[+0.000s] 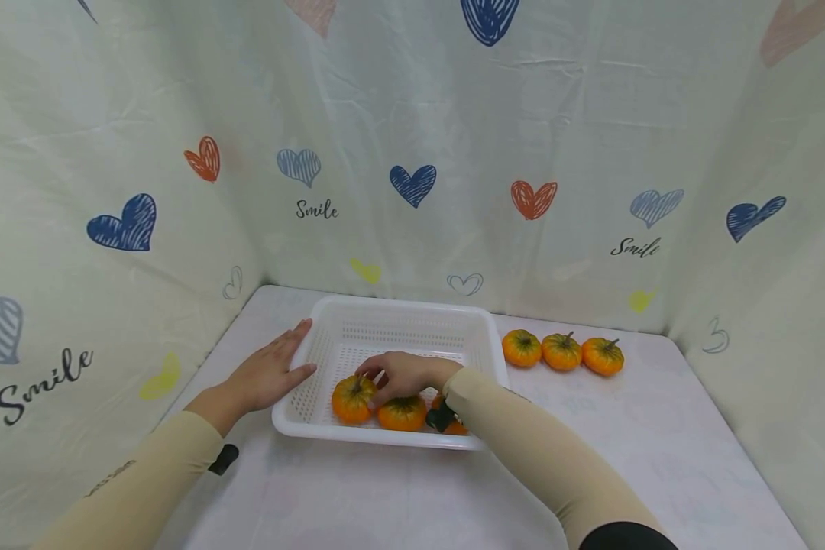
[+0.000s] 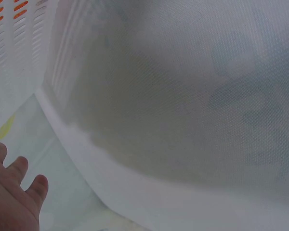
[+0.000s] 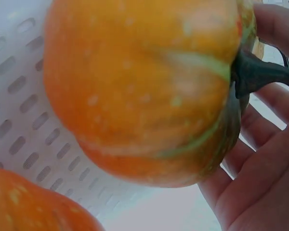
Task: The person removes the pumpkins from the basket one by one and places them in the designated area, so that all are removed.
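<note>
A white perforated plastic basket (image 1: 399, 305) holds small orange pumpkins with green-streaked tops. My right hand (image 1: 407, 374) reaches inside, its fingers and thumb round the top and right side of the leftmost pumpkin (image 1: 351, 401). Under that hand lies a second pumpkin (image 1: 402, 416); orange skin (image 1: 457, 429) further right is partly hidden by the wrist camera and sleeve. In the right wrist view, a pumpkin (image 3: 144, 96) with a dark green stem fills much of the picture beside the fingers. With fingers extended, my left hand (image 1: 268, 374) rests against the basket's left rim.
Three more pumpkins (image 1: 561, 352) stand in a row on the white-covered table (image 1: 660, 443), right of the basket. A pale curtain (image 1: 577, 122) printed with hearts and "Smile" lettering hangs along the back and both sides.
</note>
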Demonstrator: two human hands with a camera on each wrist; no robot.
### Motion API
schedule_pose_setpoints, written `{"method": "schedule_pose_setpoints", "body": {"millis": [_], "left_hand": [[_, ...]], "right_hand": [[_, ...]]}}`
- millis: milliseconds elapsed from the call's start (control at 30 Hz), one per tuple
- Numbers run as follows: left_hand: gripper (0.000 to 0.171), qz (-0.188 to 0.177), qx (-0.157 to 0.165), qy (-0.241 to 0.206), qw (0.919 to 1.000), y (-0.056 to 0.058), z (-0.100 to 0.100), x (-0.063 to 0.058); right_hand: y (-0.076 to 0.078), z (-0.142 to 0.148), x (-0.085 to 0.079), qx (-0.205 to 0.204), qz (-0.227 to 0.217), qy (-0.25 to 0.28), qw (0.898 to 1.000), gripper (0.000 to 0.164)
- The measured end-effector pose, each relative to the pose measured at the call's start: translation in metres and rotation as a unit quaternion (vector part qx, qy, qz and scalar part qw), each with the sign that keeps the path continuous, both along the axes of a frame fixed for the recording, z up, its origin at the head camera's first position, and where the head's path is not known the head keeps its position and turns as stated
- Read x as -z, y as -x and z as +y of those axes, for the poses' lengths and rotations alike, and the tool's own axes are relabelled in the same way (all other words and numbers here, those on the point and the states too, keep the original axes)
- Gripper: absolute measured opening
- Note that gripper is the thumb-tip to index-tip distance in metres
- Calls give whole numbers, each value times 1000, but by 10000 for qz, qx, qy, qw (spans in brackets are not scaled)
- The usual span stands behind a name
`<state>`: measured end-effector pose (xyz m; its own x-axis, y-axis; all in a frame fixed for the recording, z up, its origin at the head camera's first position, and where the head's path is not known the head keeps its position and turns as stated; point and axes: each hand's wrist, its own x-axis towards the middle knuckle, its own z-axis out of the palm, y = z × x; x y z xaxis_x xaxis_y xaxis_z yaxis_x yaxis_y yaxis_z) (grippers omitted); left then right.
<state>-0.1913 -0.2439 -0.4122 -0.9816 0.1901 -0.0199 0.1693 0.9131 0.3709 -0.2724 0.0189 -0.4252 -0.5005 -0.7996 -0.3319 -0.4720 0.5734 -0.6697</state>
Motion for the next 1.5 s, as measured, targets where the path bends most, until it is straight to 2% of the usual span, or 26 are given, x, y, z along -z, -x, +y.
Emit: {"method": "schedule_pose_setpoints", "body": {"millis": [267,467,667,900,1100,1233,1500], "left_hand": [[80,-10,25,0,10000,-1,0,-1],[82,-17,23,22,10000,0,-1,-1],[81,-12,15,23,10000,1,-1,1],[82,36,34,19,10000,1,-2,3],[81,64,39,52,10000,2,-3,5],[81,67,66,22,10000,3,-3,4],[79,152,147,-21,9998,2,-4,3]], "right_hand": [[5,-1,1,142,62,-49,9999,58],[6,-3,-5,-126,-290,-195,9993,70],[5,-12,-5,-404,-125,-336,9985,79],[1,-17,-1,-226,-112,-449,9987,79],[4,-17,1,-137,-57,-355,9993,75],[8,-16,0,-90,213,-174,9996,76],[17,-8,-14,112,472,347,9982,76]]}}
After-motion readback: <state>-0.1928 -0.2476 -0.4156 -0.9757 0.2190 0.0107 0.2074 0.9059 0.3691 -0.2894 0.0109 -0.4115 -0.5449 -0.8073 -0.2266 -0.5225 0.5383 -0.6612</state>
